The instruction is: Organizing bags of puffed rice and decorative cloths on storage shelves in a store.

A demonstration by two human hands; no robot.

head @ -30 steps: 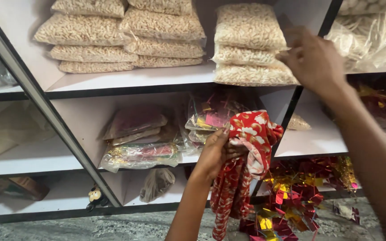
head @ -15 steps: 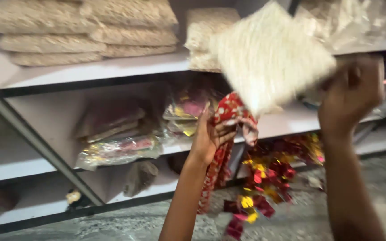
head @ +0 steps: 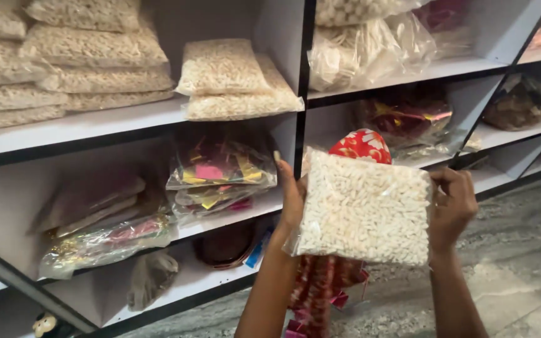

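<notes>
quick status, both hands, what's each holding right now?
Left hand: closed on the left edge of the clear packet of white puffed grains; red patterned cloth behind it.
Right hand: closed on the packet's right edge.

Two bare forearms raised from the near bottom edge toward the far shelving, side by side and near each other. Left hand (head: 292, 194) upright at centre, palm turned right, thumb tip pointing up, fingers hidden behind what it grips. Left wrist straight, forearm slanting down and slightly left. Right hand (head: 452, 203) just right of centre at about the same height, fingers curled leftward in a pinch, knuckles facing the camera. Right forearm dropping almost straight down, out of view.
</notes>
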